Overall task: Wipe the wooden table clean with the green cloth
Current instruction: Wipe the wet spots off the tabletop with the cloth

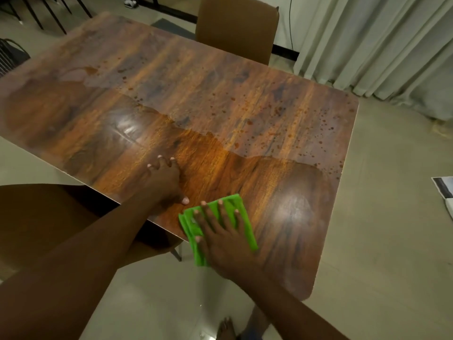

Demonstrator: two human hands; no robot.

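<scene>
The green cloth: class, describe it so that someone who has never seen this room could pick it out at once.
Start at the big wooden table that fills the middle of the view, then go to its near edge. There the right hand lies flat with spread fingers on a folded green cloth, just right of the bare left hand. It is the only bright green thing in a brown and beige room.

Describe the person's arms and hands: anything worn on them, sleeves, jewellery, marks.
Both arms are bare as far up as the view shows, with no sleeves. The left hand and right hand wear no gloves, and no rings, watch or bracelets show on fingers or wrists. Fingernails are short and unpainted. No markings are visible.
</scene>
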